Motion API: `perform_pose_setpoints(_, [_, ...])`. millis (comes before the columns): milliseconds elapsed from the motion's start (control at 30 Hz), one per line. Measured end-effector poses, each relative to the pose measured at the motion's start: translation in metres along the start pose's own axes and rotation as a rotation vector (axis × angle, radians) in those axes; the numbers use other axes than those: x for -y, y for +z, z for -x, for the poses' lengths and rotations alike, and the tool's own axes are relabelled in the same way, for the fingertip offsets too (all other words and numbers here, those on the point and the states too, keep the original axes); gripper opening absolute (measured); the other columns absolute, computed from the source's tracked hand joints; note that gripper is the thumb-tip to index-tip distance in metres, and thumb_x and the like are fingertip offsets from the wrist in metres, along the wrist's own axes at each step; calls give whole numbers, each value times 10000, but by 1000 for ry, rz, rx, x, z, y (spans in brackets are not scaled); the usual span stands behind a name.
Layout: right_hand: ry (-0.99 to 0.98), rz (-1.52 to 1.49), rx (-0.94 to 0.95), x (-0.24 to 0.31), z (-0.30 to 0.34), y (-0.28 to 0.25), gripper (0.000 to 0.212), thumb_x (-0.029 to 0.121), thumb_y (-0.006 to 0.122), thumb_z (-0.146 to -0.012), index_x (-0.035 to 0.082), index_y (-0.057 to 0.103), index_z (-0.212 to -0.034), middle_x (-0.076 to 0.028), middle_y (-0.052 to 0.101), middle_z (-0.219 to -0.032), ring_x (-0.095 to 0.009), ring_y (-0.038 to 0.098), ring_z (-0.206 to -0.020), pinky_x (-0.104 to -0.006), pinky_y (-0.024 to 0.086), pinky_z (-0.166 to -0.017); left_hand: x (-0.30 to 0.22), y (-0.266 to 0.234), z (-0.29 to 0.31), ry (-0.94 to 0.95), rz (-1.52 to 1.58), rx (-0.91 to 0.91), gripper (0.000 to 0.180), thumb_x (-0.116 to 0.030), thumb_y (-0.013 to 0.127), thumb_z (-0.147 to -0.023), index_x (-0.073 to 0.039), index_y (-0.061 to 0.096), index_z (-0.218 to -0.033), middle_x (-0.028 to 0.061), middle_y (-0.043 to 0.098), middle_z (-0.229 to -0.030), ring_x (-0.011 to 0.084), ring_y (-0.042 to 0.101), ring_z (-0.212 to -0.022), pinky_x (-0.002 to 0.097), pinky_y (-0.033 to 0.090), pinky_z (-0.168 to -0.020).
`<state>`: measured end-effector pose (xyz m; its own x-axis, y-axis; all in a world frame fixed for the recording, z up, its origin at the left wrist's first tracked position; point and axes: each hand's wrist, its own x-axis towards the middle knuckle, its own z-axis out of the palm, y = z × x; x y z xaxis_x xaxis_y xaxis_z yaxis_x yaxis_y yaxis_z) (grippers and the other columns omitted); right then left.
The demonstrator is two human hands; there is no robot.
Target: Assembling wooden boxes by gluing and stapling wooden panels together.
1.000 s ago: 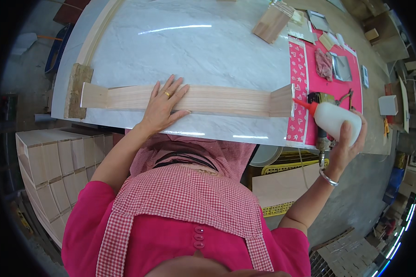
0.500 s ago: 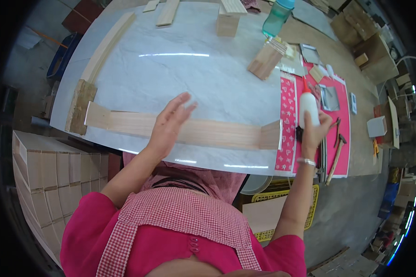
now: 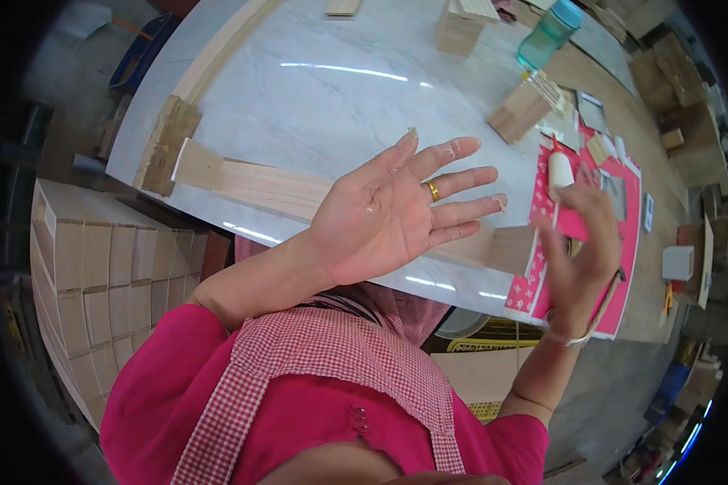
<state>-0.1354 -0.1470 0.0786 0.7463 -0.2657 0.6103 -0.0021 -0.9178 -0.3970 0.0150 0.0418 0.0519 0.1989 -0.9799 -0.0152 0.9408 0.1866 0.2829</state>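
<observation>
The long wooden board (image 3: 275, 191) lies on the marble-patterned table (image 3: 299, 113), partly hidden by the left hand (image 3: 384, 212); an upright end piece (image 3: 196, 165) stands at either end, so that joining looks done, while what is left cannot be told. The left hand hangs above it palm up, fingers spread, empty, whitish residue on the fingertips; the blurred right hand (image 3: 584, 230), loosely curved and seemingly empty, is just beside the red-tipped white squeeze bottle (image 3: 560, 171) on the pink mat (image 3: 629, 228)
</observation>
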Motion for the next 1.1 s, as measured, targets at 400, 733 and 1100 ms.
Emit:
perform_pose_setpoints(400, [110,-123,-51,52,51,4,214,-90,712,-726,-4,616,-897,-111,587,-826,-280,567,-718,-367,454,-648,35,24,20,-68,-226,82,757,-571,321,-1004,-57,185,-1544,233,212,-1574,397,262,-1441,449,235,-1173])
perform_pose_setpoints(733, [426,-176,-358,68,187,12,96,-54,590,-871,2,537,-929,-97,535,-790,-197,551,-671,-310,447,-609,65,3,38,-313,-512,170,913,-622,470,-930,38,212,-1507,328,232,-1528,492,322,-1384,523,324,-1121])
perform_pose_setpoints(1100, [2018,347,-109,83,634,127,303,243,542,-933,-24,673,-988,-259,660,-868,-425,643,-806,-509,493,-733,70,-49,50,-429,-799,25,742,-522,466,-966,35,354,-1443,268,411,-1441,422,432,-1326,489,378,-1086])
